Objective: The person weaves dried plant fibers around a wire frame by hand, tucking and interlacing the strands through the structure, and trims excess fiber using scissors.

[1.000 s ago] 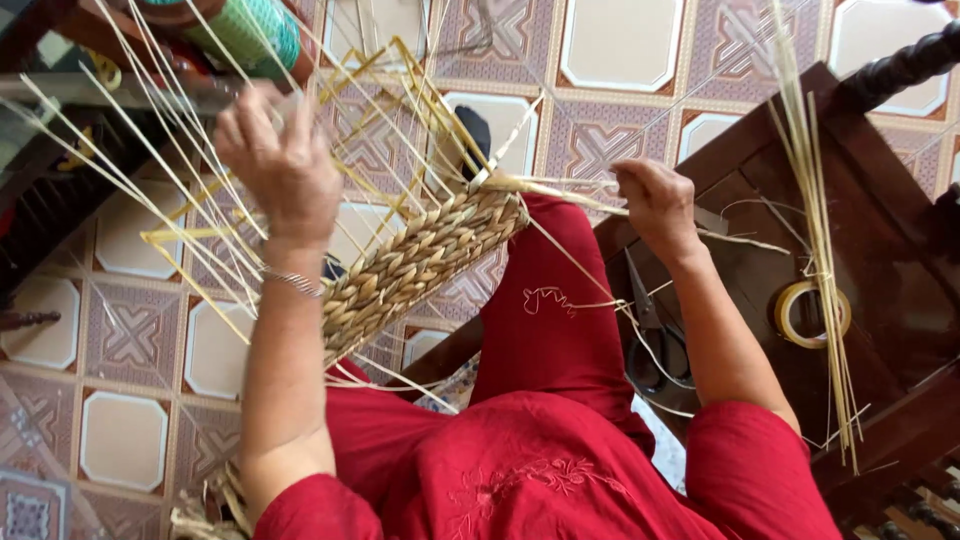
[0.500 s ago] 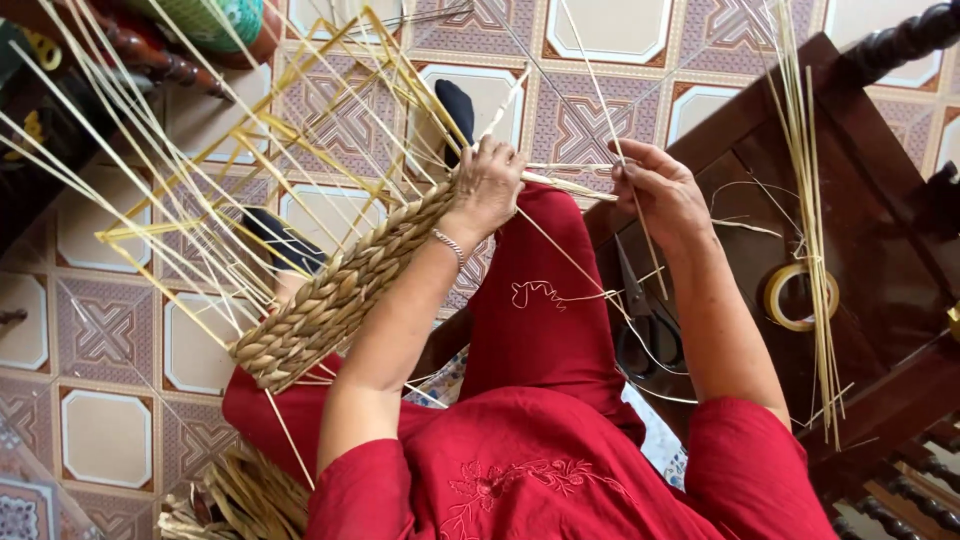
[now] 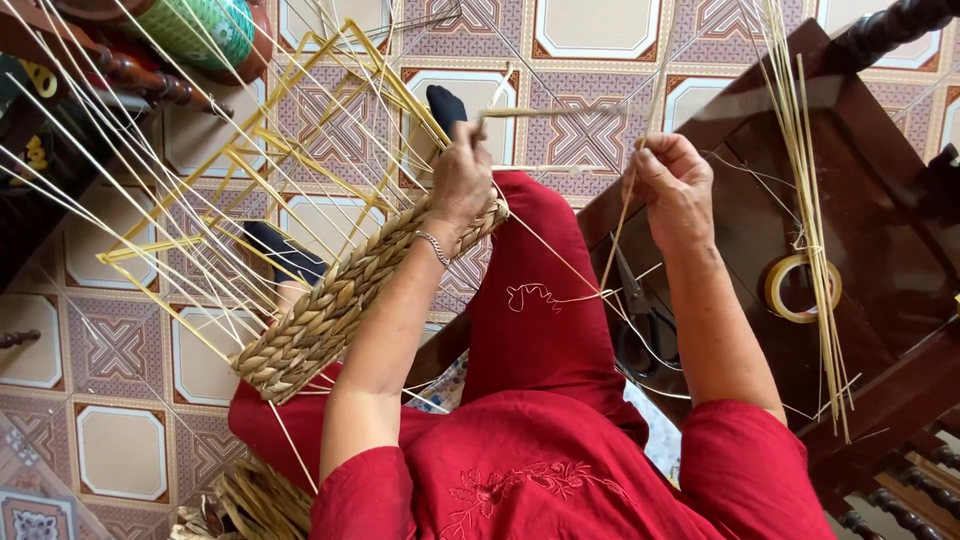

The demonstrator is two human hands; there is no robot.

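A: We see, from above, the left hand [image 3: 462,175] closed on the upper end of the long braided band of tan straw [image 3: 340,300]; the band runs slantwise from that fist down to the left, across the lap in red trousers [image 3: 540,320]; a thin metal bracelet [image 3: 433,247] sits on the left wrist.

B: We note the right hand [image 3: 672,185], raised just right of the left one, its fingers pinched narrow on a single pale straw strand [image 3: 615,235]; the strand hangs down from the pinch toward the knee; a second strand runs level between the two hands.

A: We mark the many loose pale straw spokes [image 3: 150,170] fanning up and to the left from the band's long edge; a frame of flat yellow strips [image 3: 250,160] lies among them, over the patterned floor tiles [image 3: 120,350].

B: We find, to the right, the dark wooden table [image 3: 900,250]; on it lies a bundle of long pale straws [image 3: 810,200], running top to bottom; a roll of yellowish tape [image 3: 803,288] lies just beside the bundle, touching it; black-handled scissors [image 3: 640,320] rest at the table's near edge, below the right hand.

A: We add a foot in a dark sock [image 3: 446,105] just above the left hand; a green patterned vessel [image 3: 205,28] stands at the upper left, well apart from both hands.
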